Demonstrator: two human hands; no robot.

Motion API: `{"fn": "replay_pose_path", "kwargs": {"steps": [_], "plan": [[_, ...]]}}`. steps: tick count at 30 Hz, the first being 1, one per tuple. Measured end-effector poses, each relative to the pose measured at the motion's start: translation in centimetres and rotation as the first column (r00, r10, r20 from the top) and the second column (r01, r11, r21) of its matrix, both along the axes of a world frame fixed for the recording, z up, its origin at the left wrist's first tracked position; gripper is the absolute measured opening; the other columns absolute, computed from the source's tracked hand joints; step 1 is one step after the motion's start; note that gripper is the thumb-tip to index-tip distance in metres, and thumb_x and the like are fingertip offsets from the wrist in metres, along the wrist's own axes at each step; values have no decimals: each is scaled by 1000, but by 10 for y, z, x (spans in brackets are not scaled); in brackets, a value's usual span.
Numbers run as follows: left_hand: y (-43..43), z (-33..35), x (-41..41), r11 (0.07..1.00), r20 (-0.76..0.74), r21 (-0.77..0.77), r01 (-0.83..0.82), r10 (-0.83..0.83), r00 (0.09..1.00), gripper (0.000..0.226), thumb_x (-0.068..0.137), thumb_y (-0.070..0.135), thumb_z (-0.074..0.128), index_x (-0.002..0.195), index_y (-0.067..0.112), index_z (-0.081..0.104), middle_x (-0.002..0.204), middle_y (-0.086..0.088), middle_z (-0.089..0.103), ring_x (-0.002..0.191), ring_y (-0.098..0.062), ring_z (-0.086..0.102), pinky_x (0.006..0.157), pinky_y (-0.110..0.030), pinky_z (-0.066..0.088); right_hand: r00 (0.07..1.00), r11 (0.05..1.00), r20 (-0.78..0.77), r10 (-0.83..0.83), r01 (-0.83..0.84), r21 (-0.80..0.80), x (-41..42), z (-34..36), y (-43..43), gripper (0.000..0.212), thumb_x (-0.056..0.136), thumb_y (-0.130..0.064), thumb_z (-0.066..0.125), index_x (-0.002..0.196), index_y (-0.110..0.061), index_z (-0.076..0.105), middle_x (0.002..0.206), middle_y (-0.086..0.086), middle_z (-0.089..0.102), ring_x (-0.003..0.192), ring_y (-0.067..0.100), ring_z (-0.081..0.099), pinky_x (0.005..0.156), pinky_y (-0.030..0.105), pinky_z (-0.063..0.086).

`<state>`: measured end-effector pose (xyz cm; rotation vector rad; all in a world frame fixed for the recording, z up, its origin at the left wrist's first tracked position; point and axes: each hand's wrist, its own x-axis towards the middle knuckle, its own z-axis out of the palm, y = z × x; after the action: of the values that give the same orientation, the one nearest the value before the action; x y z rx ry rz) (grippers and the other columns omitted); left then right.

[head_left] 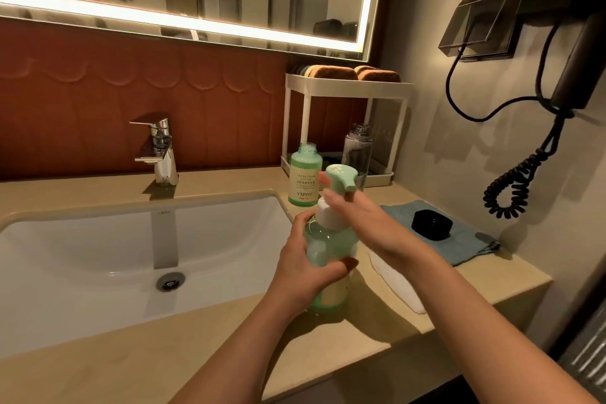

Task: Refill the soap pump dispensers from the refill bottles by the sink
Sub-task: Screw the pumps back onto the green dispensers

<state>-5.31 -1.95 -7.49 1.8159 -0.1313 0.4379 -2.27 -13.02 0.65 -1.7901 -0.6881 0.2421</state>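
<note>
A green soap pump dispenser (331, 259) stands on the counter right of the sink, and my left hand (308, 259) grips its body. My right hand (364, 213) holds the white collar under the mint pump head (342, 175) at the dispenser's neck. Behind it stands an uncapped green refill bottle (303, 179) labelled YAPING. A clear, uncapped bottle (357, 154) stands further back by the rack. A black cap (432, 225) lies on a blue cloth (459, 243) to the right.
The white sink (131, 259) and chrome tap (160, 151) lie to the left. A white rack (347, 88) with folded towels stands in the back corner. A white cloth (396, 285) lies near the counter's front right. A hair dryer (570, 52) with coiled cord hangs on the right wall.
</note>
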Motion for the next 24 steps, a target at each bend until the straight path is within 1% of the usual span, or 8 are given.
{"fn": "replay_pose_path", "kwargs": {"steps": [3,6,8,11,14,17,20,24], "plan": [[1,1,-2,1000,7,-6,9,-9,1000,73,61,33,75,119,46,32,115,17,50,107,-9,51,91,-28,46,995,994,-22,101,-102,-38,2,0,-17,30,93,-32,48,123,-34,49,116,-23,53,104,-8,47,81,15,37],[0,2,-1,1000,-5,-5,15,-15,1000,70,66,28,77,114,52,32,113,22,48,107,-6,50,91,-25,45,991,999,137,-6,13,-48,4,6,-15,34,76,-34,67,108,-26,61,107,-15,64,102,-2,56,87,20,42],[-1,1,0,1000,-12,4,10,-10,1000,70,71,23,77,112,54,30,112,25,46,106,-5,49,89,-19,43,971,993,217,-105,116,-39,5,13,-8,28,70,-29,76,95,-25,64,95,-14,66,92,-1,59,78,17,45],[-1,0,-1,1000,-21,1,6,-6,1000,75,71,23,77,119,49,26,120,15,48,112,-8,48,92,-23,43,930,977,326,-167,200,-68,10,12,2,26,67,-30,81,82,-27,59,85,-11,66,84,2,61,69,17,47],[0,0,0,999,-33,-17,33,-33,999,72,65,31,79,118,48,33,121,14,50,114,-11,49,91,-24,45,987,996,163,18,-3,-90,17,7,0,28,68,-24,81,85,-26,58,95,-6,65,93,6,60,78,20,49],[2,0,1,997,-70,-6,83,-83,994,78,63,38,79,128,41,36,123,14,51,115,-11,50,93,-27,47,982,978,60,178,-170,-120,19,5,-7,22,72,-16,75,89,-25,64,111,-12,66,113,2,55,93,21,44],[2,0,1,996,-78,-1,90,-90,993,73,68,26,80,127,37,38,119,15,53,114,-11,51,91,-23,46,992,995,78,100,-98,-37,14,2,-4,19,76,-7,73,77,-24,66,98,-3,70,109,9,59,89,28,44],[-3,0,1,999,-46,32,8,-7,999,80,67,21,80,130,36,34,122,12,53,116,-11,51,100,-37,46,980,990,144,-134,126,67,4,-7,6,17,75,-8,72,74,-21,61,89,1,65,91,10,60,70,20,44]]}}
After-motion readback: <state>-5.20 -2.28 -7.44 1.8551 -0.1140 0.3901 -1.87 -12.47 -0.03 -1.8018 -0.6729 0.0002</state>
